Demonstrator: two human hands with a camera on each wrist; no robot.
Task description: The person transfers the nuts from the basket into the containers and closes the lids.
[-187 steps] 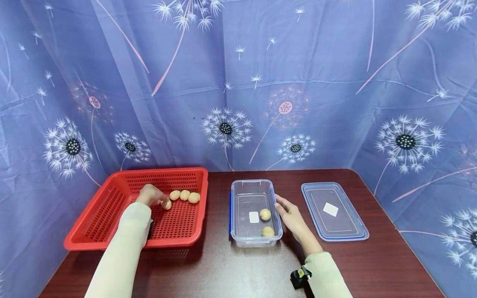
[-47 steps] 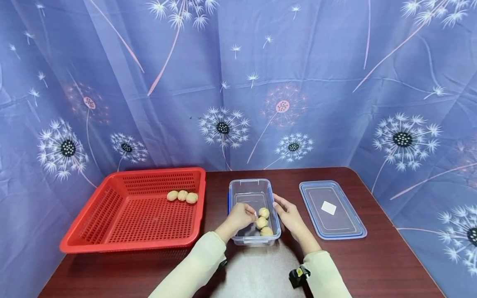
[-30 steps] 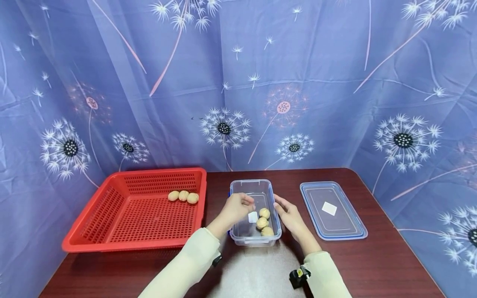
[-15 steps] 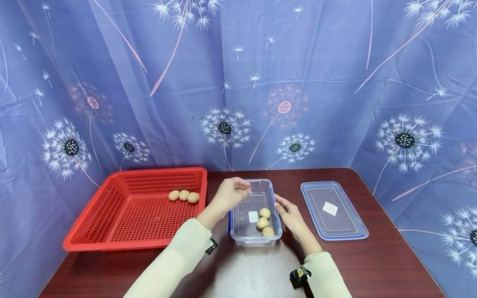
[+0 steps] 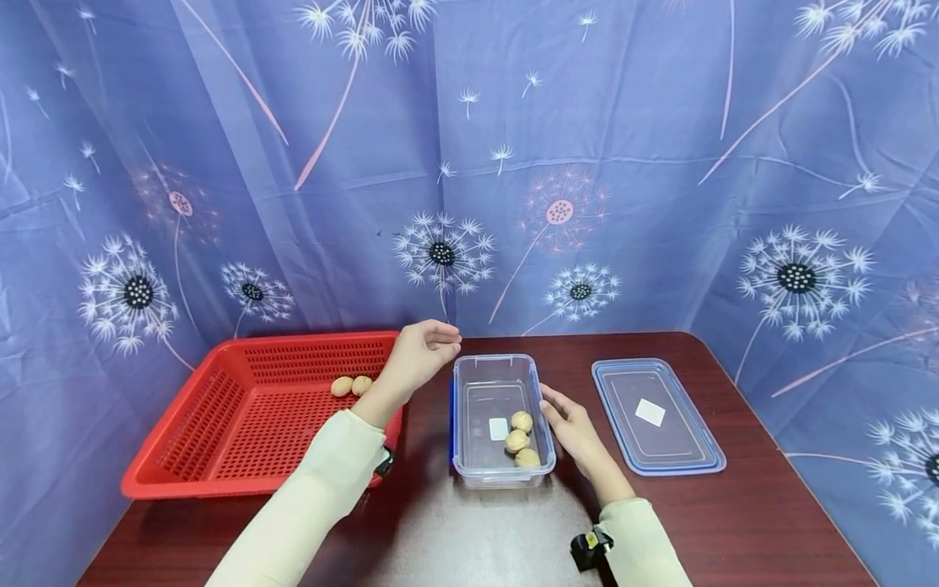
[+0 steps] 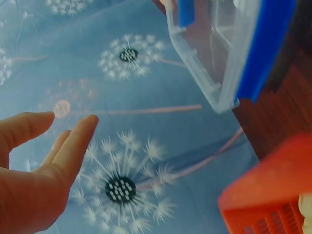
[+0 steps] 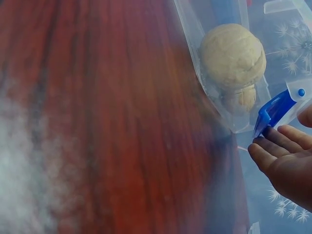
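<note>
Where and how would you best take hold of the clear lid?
Probably by the long edges of the lid, coming from left and right: it lies flat, it's narrowest that way, and bare table borders both sides.

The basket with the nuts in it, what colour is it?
The basket is bright red; it shows best in the head view.

Hand point(image 7: 285, 163) at blue clip point(image 7: 276, 111), walnuts point(image 7: 233, 56), tabletop point(image 7: 112, 117)
</note>
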